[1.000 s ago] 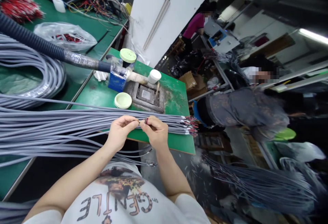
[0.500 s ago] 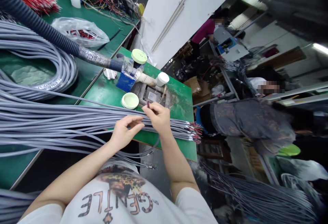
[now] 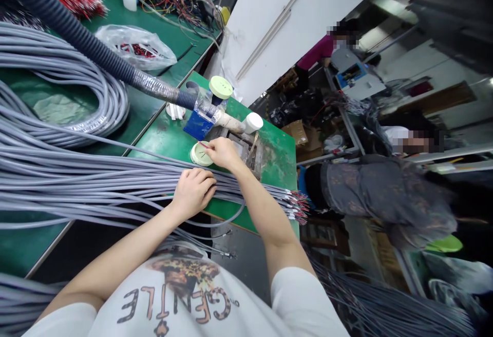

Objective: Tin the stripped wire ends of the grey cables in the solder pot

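1. The right hand (image 3: pixel 223 153) has moved to the pale-green tub (image 3: pixel 194 159), pinching thin wires (image 3: pixel 203 145) over its mouth; work apparently shifts there.
2. Left hand (image 3: pixel 193 191) curls over gray cables (image 3: pixel 134 173) beside the tub; grip unclear.

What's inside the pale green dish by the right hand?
Wire ends show over the pale green dish, pinched by the right hand, which hides part of its rim; can't tell whether they touch bottom.

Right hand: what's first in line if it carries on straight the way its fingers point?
Likely the pale green dish. The right hand points towards it, and the red wire in its fingers overlaps it in view. Height above the rim is unclear.
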### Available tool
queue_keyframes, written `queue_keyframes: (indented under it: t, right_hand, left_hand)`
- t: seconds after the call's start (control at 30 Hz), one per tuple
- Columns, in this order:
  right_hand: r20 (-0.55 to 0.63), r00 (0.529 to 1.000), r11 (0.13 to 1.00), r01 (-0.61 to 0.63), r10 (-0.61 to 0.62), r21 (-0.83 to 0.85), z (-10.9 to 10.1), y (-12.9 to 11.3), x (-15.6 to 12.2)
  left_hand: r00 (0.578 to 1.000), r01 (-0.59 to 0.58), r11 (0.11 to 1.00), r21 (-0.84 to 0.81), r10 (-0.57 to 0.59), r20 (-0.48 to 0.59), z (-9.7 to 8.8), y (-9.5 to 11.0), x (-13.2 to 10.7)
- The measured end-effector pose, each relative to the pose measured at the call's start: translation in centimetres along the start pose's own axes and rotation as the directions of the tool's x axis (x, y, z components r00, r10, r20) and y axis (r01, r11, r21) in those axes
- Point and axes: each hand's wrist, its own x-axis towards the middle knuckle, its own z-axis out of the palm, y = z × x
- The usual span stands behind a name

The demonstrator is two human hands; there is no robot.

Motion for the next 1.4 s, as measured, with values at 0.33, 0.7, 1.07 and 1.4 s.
queue_keyframes:
  t: [0.33,0.7,1.07,1.4]
  right_hand:
    - [-0.043,0.999,1.000,-0.007,0.007,-0.007,-1.4,1.4,-0.3]
    - [-0.101,0.908,0.912,-0.410,0.408,0.000,-1.2,11.5,-0.4]
    - [-0.054,0.892,0.892,-0.451,0.449,-0.019,0.6,13.0,0.7]
    - [-0.140,0.944,0.947,-0.273,0.297,0.168,-1.8,11.4,-1.4]
  left_hand:
    - [1.000,0.001,1.000,-0.021,-0.001,0.002,0.0,-0.2,0.0]
    - [1.000,0.000,1.000,0.001,0.000,-0.008,0.2,-0.3,0.3]
    - [1.000,0.011,1.000,-0.006,-0.011,-0.001,0.3,-0.3,0.3]
    - [1.000,0.021,1.000,-0.019,-0.021,0.013,0.2,-0.2,0.4]
